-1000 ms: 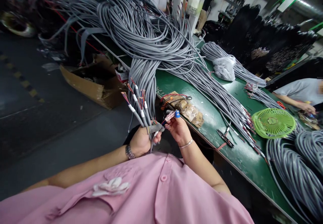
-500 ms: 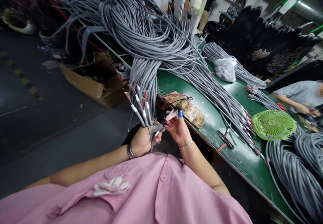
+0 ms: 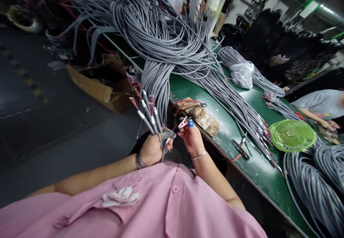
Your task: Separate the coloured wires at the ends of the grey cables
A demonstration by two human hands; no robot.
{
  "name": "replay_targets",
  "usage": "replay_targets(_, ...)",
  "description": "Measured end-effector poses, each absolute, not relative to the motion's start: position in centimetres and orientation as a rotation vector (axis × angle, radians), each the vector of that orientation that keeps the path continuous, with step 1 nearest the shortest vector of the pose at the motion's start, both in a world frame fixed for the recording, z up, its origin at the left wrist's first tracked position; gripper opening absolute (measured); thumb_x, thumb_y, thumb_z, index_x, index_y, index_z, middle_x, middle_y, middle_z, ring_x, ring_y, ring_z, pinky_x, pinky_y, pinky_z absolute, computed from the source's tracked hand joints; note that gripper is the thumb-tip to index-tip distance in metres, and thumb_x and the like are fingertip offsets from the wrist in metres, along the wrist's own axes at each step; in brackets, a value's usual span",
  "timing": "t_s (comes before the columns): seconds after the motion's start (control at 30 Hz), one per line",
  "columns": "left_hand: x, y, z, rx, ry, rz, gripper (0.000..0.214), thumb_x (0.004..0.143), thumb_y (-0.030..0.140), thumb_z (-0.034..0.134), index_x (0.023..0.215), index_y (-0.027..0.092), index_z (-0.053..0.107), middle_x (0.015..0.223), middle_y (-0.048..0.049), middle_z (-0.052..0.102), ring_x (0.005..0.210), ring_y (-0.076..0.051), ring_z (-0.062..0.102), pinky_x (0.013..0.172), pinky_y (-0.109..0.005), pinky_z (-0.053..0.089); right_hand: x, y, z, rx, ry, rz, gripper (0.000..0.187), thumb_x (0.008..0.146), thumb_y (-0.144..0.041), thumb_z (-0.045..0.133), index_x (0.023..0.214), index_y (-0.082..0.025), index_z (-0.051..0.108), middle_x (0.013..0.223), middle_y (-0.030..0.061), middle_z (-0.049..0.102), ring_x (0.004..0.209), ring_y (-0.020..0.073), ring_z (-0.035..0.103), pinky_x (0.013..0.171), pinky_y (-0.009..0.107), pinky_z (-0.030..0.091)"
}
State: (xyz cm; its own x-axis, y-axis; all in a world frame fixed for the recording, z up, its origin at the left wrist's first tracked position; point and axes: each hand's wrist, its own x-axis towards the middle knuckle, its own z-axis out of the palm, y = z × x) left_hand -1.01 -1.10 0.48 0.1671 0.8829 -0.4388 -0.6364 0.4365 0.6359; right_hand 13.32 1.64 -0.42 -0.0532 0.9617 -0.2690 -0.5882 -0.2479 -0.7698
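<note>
My left hand (image 3: 153, 147) is closed around a bunch of grey cables (image 3: 152, 125), held in front of my shirt. Their cut ends fan upward, with white bands and loose coloured wires. A grey cover sits on my left thumb. Fine coloured wires (image 3: 175, 129) stick out beside that thumb, toward my other hand. Between the fingers of my right hand (image 3: 192, 140) is a small pale pink clip-like piece (image 3: 182, 122), its exact kind unclear. One right fingertip wears a blue wrap (image 3: 190, 123).
Large grey cable coils (image 3: 161, 41) cover the green table (image 3: 185, 87). Along its edge are a taped wooden block (image 3: 205, 119), dark scissors-like tool (image 3: 240, 149) and green fan (image 3: 292, 135). A cardboard box (image 3: 107, 96) stands on the floor. Another person (image 3: 319, 103) works at right.
The pale piece in my right hand has turned and shows a forked, open-jawed outline. My right fingers have shifted slightly. The left hand keeps its grip; the whole view has moved a little.
</note>
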Motion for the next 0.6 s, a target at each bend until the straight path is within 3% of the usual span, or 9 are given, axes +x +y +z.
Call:
replay_targets(0.27, -0.5, -0.9, -0.1, 0.345, 0.914, 1.108, 0.019, 0.060, 0.023, 0.075, 0.064, 0.013, 0.059, 0.051, -0.0004, 0.058, 0.039, -0.008, 0.046, 0.038, -0.021, 0.035, 13.3, 2.8, -1.0, -0.873, -0.406, 1.750, 0.029, 0.079, -0.045, 0.072, 0.085, -0.017, 0.066, 0.071, -0.0017, 0.061, 0.059, 0.0076, 0.051, 0.059, 0.020, 0.047)
replay_targets(0.43, -0.4, -0.7, -1.0, 0.381, 0.937, 1.112, 0.018, 0.063, 0.024, 0.075, 0.065, 0.012, 0.061, 0.052, -0.0003, 0.057, 0.041, -0.009, 0.048, 0.037, -0.020, 0.036, 13.0, 3.0, -1.2, -0.892, -0.348, 1.702, 0.025, 0.078, -0.042, 0.074, 0.085, -0.019, 0.066, 0.079, -0.0007, 0.067, 0.064, 0.0080, 0.056, 0.060, 0.019, 0.046)
replay_targets(0.6, -0.5, -0.8, -1.4, 0.408, 0.940, 1.108, 0.019, 0.065, 0.025, 0.074, 0.065, 0.012, 0.061, 0.051, -0.0003, 0.057, 0.040, -0.008, 0.048, 0.037, -0.020, 0.036, 13.3, 2.6, -1.2, -0.891, -0.399, 1.742, 0.037, 0.077, -0.056, 0.069, 0.082, -0.019, 0.065, 0.079, -0.0004, 0.066, 0.063, 0.0090, 0.056, 0.061, 0.022, 0.049)
